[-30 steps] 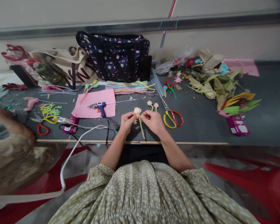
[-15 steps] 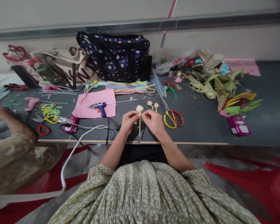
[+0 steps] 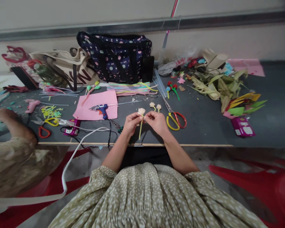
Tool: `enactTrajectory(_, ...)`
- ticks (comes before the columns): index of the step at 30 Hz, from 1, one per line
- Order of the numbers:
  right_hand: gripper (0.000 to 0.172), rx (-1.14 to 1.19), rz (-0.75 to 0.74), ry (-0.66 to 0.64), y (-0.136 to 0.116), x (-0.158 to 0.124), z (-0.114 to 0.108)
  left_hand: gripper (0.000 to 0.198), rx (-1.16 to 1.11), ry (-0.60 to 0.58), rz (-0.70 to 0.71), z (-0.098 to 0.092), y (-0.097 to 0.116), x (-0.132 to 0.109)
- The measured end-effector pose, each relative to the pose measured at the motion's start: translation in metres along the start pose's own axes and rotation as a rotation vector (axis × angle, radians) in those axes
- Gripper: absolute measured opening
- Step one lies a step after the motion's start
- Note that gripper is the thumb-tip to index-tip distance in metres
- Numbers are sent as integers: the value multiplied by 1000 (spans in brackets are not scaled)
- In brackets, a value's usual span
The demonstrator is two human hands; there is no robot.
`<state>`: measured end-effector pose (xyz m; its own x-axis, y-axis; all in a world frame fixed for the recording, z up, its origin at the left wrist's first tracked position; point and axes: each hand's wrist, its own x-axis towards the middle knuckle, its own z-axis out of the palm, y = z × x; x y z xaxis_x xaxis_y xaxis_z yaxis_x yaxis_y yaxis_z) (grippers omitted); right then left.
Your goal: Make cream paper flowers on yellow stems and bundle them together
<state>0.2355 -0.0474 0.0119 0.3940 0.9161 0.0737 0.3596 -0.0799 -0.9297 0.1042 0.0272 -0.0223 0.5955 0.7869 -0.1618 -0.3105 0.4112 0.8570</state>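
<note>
A cream craft flower with a pale green stem is pinched just under its head by my left hand. My right hand is closed too, its thumb and fingertips on the other side of the same flower. The stem hangs down between my hands, tilted slightly. Just beyond them lie two smaller cream flowers. Scissors with one yellow and one red handle rest to the right of my right hand. Pliers lie beside my left hand, partly covered by it.
A blue glue gun sits on pink paper, its black cord hanging over the table edge. A white cable crosses at left, near a co-worker's arm. Bags stand behind; dried husks are piled at right.
The flower has tilted, its head leaning a little left and its stem end shifting left. Both my hands keep their pinch on it. The co-worker's hand at left has moved slightly.
</note>
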Motion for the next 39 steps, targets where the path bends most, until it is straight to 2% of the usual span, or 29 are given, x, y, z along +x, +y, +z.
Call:
enactTrajectory(5, 14, -137, -67, 71, -4, -2, 1, 25, 19, 102, 10, 4, -1, 2)
enactTrajectory(9, 15, -218, -117, 96, -9, -6, 3, 23, 13, 98, 15, 6, 2, 3)
enactTrajectory(13, 16, -114, -81, 39, -8, -6, 2, 22, -13, 34, -3, 6, 4, 2)
enactTrajectory(18, 18, 65, -19, -37, -5, -5, -2, 31, -47, -41, -32, 1, 3, 1)
enactTrajectory(25, 20, 179, 38, -142, 0, -1, -2, 35, -55, -77, -109, -6, 1, 5)
enactTrajectory(27, 20, 177, 33, -122, 1, -2, 0, 36, -64, -74, -126, -6, 0, 7)
enactTrajectory(30, 18, 77, -21, -28, -2, -5, 1, 32, -56, -8, -99, -3, -2, 7)
enactTrajectory(35, 14, -289, -154, 156, -12, -10, 4, 25, 59, 127, 45, 4, -3, 1)
enactTrajectory(39, 17, -486, -215, 204, -10, -11, 9, 23, 157, 173, 117, 9, 1, -6)
